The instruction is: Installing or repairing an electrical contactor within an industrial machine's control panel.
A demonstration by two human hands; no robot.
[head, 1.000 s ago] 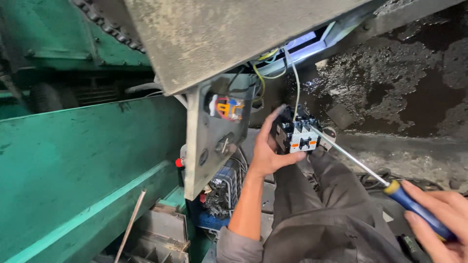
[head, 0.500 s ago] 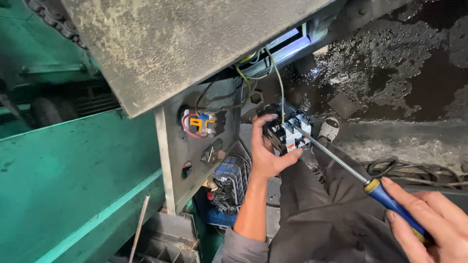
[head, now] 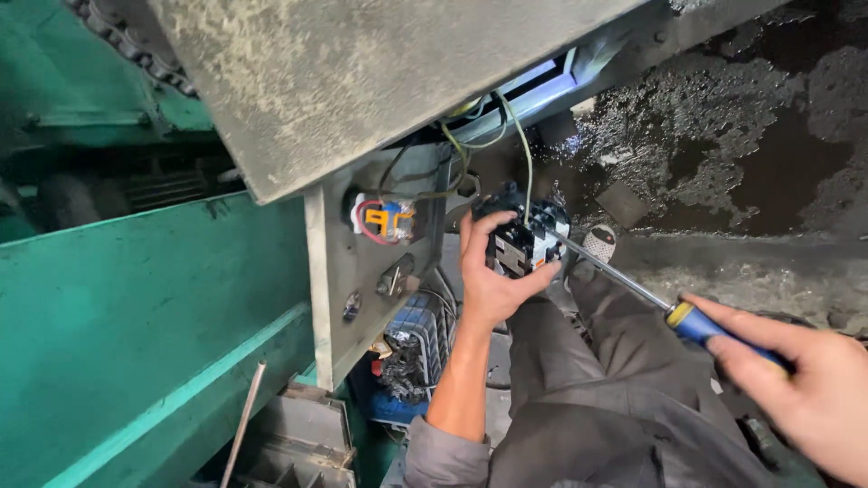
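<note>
My left hand (head: 488, 276) grips a black electrical contactor block (head: 523, 237) with white and orange labels, held up beside a grey metal switch box (head: 362, 271). Green-yellow wires (head: 524, 154) run from the block up into the box. My right hand (head: 805, 384) holds a long screwdriver (head: 633, 285) by its blue and yellow handle. The steel shaft reaches left, and its tip touches the right side of the block.
A rusty grey lid (head: 380, 72) hangs open above the box. Green machine panels (head: 136, 325) fill the left. An orange-wired component (head: 389, 220) sits inside the box, a dirty motor (head: 411, 348) below. My grey-trousered legs (head: 597, 398) lie under the hands. Oily dark ground (head: 741, 136) lies at right.
The view has shifted and the box and block sit differently in frame. My left hand keeps the block. My right hand has slid up the handle, with the tip still at the block.
</note>
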